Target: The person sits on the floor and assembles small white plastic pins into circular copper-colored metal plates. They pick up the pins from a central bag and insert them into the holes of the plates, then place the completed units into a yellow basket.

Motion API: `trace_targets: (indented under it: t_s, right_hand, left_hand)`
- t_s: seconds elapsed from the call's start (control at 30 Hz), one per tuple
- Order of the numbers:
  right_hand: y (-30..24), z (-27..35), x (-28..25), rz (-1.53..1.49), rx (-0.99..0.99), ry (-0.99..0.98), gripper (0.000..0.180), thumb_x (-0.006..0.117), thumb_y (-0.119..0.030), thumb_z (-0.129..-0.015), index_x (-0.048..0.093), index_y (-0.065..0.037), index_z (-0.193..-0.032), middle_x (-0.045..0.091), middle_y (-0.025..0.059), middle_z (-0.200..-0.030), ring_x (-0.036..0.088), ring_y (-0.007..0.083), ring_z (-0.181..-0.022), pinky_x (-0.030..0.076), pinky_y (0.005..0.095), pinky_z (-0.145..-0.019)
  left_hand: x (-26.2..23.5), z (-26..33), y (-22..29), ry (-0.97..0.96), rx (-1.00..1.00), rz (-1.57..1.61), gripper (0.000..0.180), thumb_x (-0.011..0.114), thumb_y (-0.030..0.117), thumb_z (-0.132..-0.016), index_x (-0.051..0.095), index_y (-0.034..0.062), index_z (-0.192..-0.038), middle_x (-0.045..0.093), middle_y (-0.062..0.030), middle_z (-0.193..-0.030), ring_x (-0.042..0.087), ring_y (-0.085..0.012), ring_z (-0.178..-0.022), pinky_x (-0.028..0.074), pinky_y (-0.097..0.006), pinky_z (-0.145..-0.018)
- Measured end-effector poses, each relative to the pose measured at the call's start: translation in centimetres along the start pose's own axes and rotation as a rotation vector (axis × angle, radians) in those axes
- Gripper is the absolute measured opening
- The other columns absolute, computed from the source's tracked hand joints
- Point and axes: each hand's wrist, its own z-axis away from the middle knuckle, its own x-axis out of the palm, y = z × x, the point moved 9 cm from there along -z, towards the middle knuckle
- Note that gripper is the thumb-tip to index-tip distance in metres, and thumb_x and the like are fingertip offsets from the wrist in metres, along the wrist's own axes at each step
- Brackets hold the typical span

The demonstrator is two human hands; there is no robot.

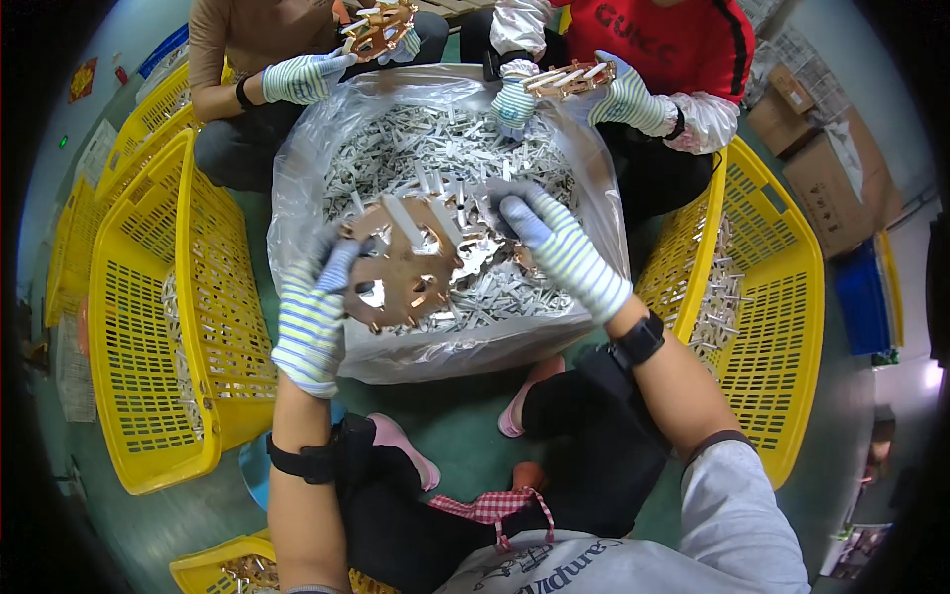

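Over the clear bag of pale metal strips, your left hand gripping the copper-coloured disc at its 8 o'clock edge, your right hand at 3 o'clock, fingers curled into the strips, yellow baskets at 9 and 3 o'clock, 2 other people's gloved hands at 12 o'clock

One head-worn fisheye camera looks steeply down, close over the parts-filled bag.

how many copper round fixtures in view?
3. One in the person's left hand and right hand, over the bag: copper disc. One with the co-worker at top left. One with the co-worker at top right. More may be hidden.
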Motion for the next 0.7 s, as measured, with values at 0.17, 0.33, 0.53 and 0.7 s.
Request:
trace_targets:
  t_s: [0.17,0.33,0.53,0.7]
  right_hand:
    - [10.3,0.9,2.5,0.908,-0.015,-0.497,0.032,0.062,-0.017,-0.087,0.063,-0.005,-0.116,0.067,0.0142,-0.106,0.063,0.0304,-0.101,0.049,0.0393,-0.089]
    - [13.0,2.2,4.4,1.196,0.0,-0.634,0.04,0.065,-0.022,-0.08,0.063,-0.014,-0.12,0.064,0.0133,-0.114,0.061,0.0319,-0.108,0.048,0.0426,-0.09]
    - [10.8,1.5,4.1,0.887,0.145,-0.633,0.029,0.066,-0.024,-0.083,0.067,-0.007,-0.107,0.068,0.0155,-0.099,0.065,0.0317,-0.093,0.05,0.0397,-0.085]
    - [8.0,0.7,1.1,0.486,0.146,-0.421,0.023,0.059,-0.012,-0.091,0.065,-0.002,-0.111,0.069,0.0107,-0.103,0.064,0.0199,-0.093,0.049,0.0334,-0.085]
  left_hand:
    - [-0.9,0.2,1.6,0.03,0.076,0.108,0.038,0.061,0.011,-0.091,0.055,-0.0017,-0.126,0.065,-0.0098,-0.106,0.064,-0.0164,-0.097,0.052,-0.027,-0.081]
    - [-0.2,0.0,0.6,-0.004,0.043,0.068,0.039,0.06,0.017,-0.092,0.055,-0.0019,-0.126,0.065,-0.0102,-0.106,0.064,-0.0161,-0.096,0.052,-0.026,-0.082]
    - [-0.7,0.3,0.7,-0.003,-0.016,0.015,0.038,0.058,0.024,-0.095,0.057,-0.0015,-0.124,0.066,-0.01,-0.102,0.065,-0.0139,-0.088,0.052,-0.023,-0.066]
    - [0.6,0.8,-0.4,-0.109,-0.099,-0.141,0.037,0.055,0.026,-0.097,0.057,-0.0002,-0.123,0.067,-0.0085,-0.095,0.065,-0.0129,-0.087,0.051,-0.021,-0.06]
